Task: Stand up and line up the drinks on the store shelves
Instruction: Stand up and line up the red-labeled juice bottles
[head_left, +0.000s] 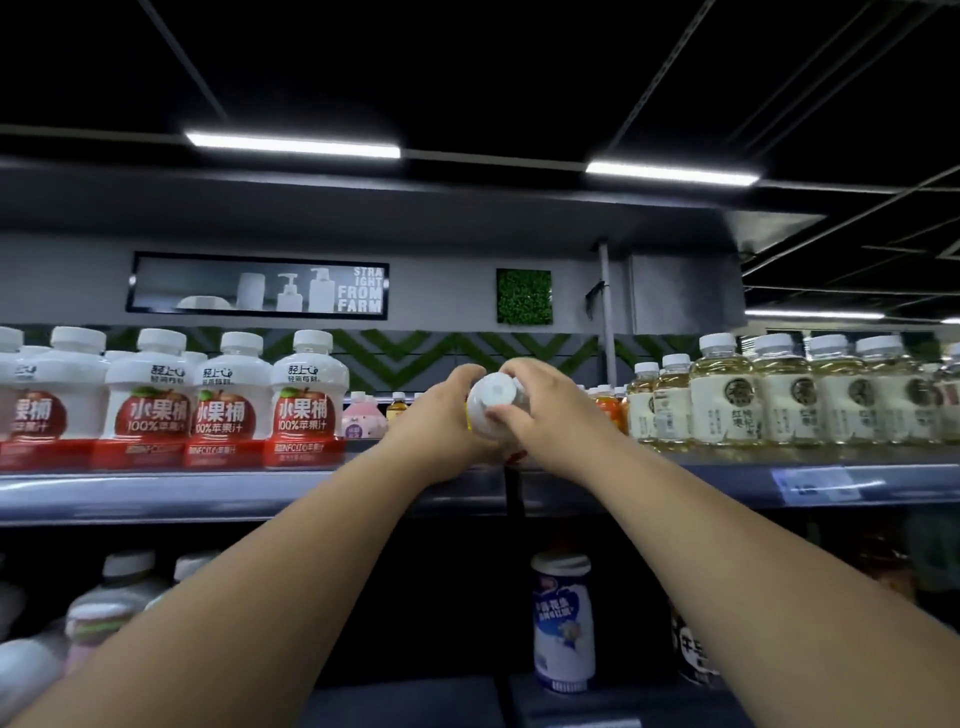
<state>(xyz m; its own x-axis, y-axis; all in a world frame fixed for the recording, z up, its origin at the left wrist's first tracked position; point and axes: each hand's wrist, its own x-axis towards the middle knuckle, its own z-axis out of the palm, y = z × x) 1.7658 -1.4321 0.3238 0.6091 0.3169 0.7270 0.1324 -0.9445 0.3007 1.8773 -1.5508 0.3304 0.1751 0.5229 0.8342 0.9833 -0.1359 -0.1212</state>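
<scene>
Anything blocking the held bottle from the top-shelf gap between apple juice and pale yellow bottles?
Nothing visible. Left hand and right hand hold the white-capped bottle at the gap's front, apple juice row to its left, pale yellow bottles to its right. Small bottles stand farther back.

A shop's drinks aisle, long metal shelf (156, 493) lined with rows of identical apple juice bottles (223, 400) and pale yellow drink bottles (784, 395), what may be a price label (810, 486), blurred, on the shelf edge, "STRAIGHT FROM FARM" wall sign (257, 286), strip lights (293, 145) on a dark ceiling (467, 62).
</scene>
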